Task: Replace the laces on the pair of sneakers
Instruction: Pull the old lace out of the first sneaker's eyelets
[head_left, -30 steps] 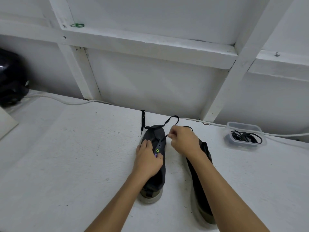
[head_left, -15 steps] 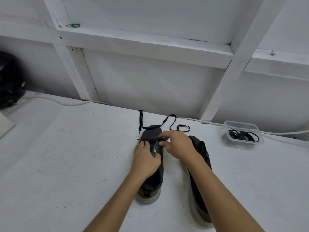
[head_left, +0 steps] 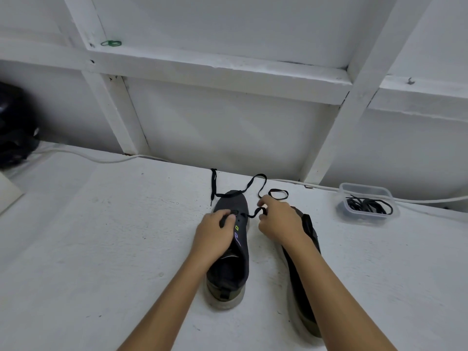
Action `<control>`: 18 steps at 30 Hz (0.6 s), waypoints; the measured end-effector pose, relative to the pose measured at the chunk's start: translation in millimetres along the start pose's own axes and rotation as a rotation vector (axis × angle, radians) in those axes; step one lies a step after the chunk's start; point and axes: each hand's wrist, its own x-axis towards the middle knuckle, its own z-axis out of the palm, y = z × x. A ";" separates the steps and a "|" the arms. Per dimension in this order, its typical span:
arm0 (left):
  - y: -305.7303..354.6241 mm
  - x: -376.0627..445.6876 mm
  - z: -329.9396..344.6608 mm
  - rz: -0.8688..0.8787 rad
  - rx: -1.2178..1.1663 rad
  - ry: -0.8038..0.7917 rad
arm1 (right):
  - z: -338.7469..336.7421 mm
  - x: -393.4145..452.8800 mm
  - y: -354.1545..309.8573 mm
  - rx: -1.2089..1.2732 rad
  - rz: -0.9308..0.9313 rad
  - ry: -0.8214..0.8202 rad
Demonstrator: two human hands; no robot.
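A rounded glossy black object (head_left: 14, 127) is sitting at the far left edge against the white panelled wall (head_left: 228, 138), and a thin white cable (head_left: 83, 156) is running along the back of the white painted tabletop (head_left: 88, 236). A small green rubber band (head_left: 111, 43) is lying on the wall's upper ledge. Near the middle, the dark grey knit sneaker with an olive heel and pale sole (head_left: 231, 262) is standing toe-away on the tabletop. The left hand (head_left: 214, 235) is resting on its upper, with curled fingers and thumb pinching the fabric beside the lowest eyelets. A flat black shoelace (head_left: 249, 184) is trailing from those eyelets, one end lying over the toe towards the wall, the other looping right. The right hand (head_left: 278, 221) is pinching that lace just beside the shoe, fingers curled tight round it. The second dark sneaker (head_left: 304, 287) is lying under the right forearm, mostly hidden. Further right, a clear rectangular plastic container (head_left: 367, 196) is holding a tangle of black laces (head_left: 368, 205).
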 end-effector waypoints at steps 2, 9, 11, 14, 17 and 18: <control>-1.5 8.1 -9.6 0.043 0.059 0.030 | 0.4 -1.3 -0.5 0.025 -0.051 0.007; -2.2 25.6 -19.3 0.162 0.121 0.002 | 4.0 -6.3 -2.2 0.066 -0.213 -0.008; -3.0 28.7 -17.1 0.191 0.109 0.022 | 4.9 -6.2 -4.9 0.123 -0.220 -0.051; -4.1 31.6 -12.6 0.256 0.137 0.046 | 10.1 -2.5 -5.6 0.201 -0.188 -0.028; -6.1 31.7 -7.0 0.336 0.156 0.038 | 13.4 1.5 -5.7 0.290 -0.131 0.001; -6.6 31.7 -5.1 0.335 0.140 0.039 | 13.7 2.4 -6.1 0.298 -0.116 0.004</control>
